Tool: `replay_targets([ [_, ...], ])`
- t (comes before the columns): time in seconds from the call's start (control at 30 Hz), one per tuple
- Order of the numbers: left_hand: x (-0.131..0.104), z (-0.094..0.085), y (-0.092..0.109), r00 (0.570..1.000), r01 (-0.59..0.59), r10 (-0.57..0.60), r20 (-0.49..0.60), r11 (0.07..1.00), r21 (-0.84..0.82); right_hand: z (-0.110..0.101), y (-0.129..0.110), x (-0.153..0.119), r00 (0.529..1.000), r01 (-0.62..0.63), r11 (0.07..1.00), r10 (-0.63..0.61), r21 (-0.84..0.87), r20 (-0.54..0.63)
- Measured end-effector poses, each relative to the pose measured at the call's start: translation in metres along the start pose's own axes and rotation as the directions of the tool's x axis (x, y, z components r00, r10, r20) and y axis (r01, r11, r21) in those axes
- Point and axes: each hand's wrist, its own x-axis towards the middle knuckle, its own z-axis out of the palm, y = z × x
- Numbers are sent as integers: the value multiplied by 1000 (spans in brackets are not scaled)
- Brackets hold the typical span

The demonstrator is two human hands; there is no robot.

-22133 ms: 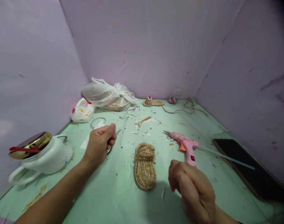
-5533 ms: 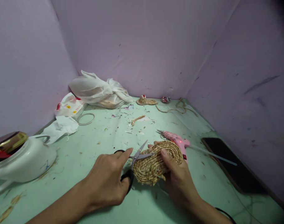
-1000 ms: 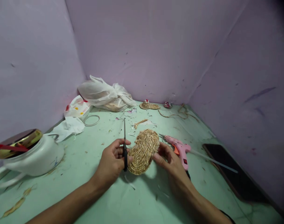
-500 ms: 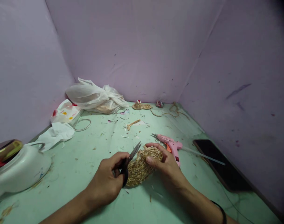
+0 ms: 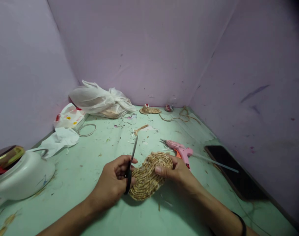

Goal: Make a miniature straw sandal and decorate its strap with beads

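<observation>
Between my two hands is a woven straw slipper sole (image 5: 149,178), made of coiled braid, tilted just above the table. My left hand (image 5: 115,177) is closed around the handles of black scissors (image 5: 131,167), whose blades point up and away from me, and it sits against the sole's left end. My right hand (image 5: 175,168) pinches the sole's right end, thumb on top and fingers hidden beneath. A pink glue gun (image 5: 178,150) with a glue stick in its back lies just beyond my right hand.
At the back stand a small straw slipper (image 5: 149,110), a bead container (image 5: 169,108) and loose cord (image 5: 186,116). A braid scrap (image 5: 140,129) lies mid-table. Left are a plastic bag (image 5: 102,101), a metal ring (image 5: 87,130) and a white pot (image 5: 24,177); a phone (image 5: 235,173) lies right.
The scissors have swung more upright in my left hand, blades away from the sole's edge. The sole has turned more face-up and come slightly nearer to me.
</observation>
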Motion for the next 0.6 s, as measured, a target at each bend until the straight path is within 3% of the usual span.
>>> replay_targets([
  [0.07, 1, 0, 1, 1000, 2, -2, 2, 1000, -13, 0, 1, 0, 1000, -13, 1000, 13, 27, 15],
  [0.23, -3, 3, 2, 990, -138, 135, 37, 985, 103, 0, 5, 1, 991, 45, 999, -45, -4, -127],
  [0.47, -1, 0, -1, 994, -110, 108, 21, 972, 208, -3, 9, 2, 994, -109, 994, 109, 4, 28],
  [0.53, 0, -8, -2, 990, -143, 130, 60, 925, 352, -2, 10, 1, 990, -136, 991, 135, 15, 36],
  [0.6, -1, -18, -1, 963, -267, 232, 134, 805, 530, -1, 10, 0, 988, -155, 987, 154, 39, 24],
])
